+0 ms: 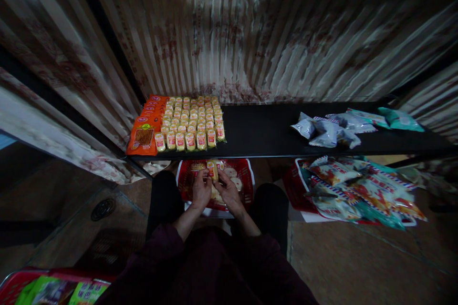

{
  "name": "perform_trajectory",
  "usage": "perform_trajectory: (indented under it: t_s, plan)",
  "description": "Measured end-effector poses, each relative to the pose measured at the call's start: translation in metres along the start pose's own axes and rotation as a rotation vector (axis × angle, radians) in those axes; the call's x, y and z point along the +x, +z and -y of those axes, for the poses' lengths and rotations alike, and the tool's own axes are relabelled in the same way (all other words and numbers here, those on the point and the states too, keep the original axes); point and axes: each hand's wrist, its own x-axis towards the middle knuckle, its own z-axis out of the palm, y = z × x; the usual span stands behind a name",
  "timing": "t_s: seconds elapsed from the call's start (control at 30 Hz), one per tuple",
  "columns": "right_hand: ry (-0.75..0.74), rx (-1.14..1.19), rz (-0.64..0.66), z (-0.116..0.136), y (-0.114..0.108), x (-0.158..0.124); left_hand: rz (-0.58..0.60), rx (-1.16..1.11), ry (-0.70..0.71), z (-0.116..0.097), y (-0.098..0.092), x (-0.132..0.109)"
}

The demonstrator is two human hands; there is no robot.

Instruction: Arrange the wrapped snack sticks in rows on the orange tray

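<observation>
A red basket (246, 174) with several small wrapped snack packs sits on the floor between my knees, under a black shelf (265, 131). My left hand (201, 191) and my right hand (229, 190) are both down in the basket, fingers closed around one small yellow pack (212, 169) held upright between them. On the shelf's left end stand neat rows of the same small yellow packs (191, 121), next to a row of orange packets (146, 126).
Silver and green bags (332, 128) lie on the shelf's right end. A second red basket (358, 190) heaped with colourful snack bags sits on the floor at right. Another red basket (21, 283) with green packets is at bottom left. A corrugated wall stands behind.
</observation>
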Motion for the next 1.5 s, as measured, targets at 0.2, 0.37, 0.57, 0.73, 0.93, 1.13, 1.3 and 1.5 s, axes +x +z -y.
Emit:
perform_trajectory:
  t_s: [0.2,0.37,0.57,0.73,0.93,1.13,1.3,1.5]
  plan:
    - [-0.083,-0.175,-0.026,-0.006,-0.001,0.0,0.027,-0.066,-0.048,0.003,0.001,0.0]
    - [-0.129,-0.253,-0.076,-0.004,-0.002,-0.002,0.053,-0.173,-0.061,0.008,0.005,0.002]
    - [-0.28,-0.43,-0.09,0.001,-0.002,-0.003,0.083,-0.239,-0.086,0.005,0.007,0.003]
    - [-0.288,-0.464,-0.067,0.0,-0.001,-0.006,0.066,-0.304,-0.174,-0.003,0.008,0.0]
    - [-0.285,-0.413,-0.063,0.003,-0.001,-0.007,0.024,-0.348,-0.264,-0.003,0.006,0.0]
    - [-0.187,-0.316,-0.112,0.005,-0.005,-0.007,0.094,-0.513,-0.356,0.001,0.005,0.002]
    - [-0.208,-0.289,-0.153,0.004,-0.004,-0.005,0.085,-0.597,-0.404,0.003,0.007,0.002]
    - [-0.269,-0.307,-0.167,0.003,-0.005,-0.006,0.049,-0.638,-0.474,0.003,0.01,0.002]
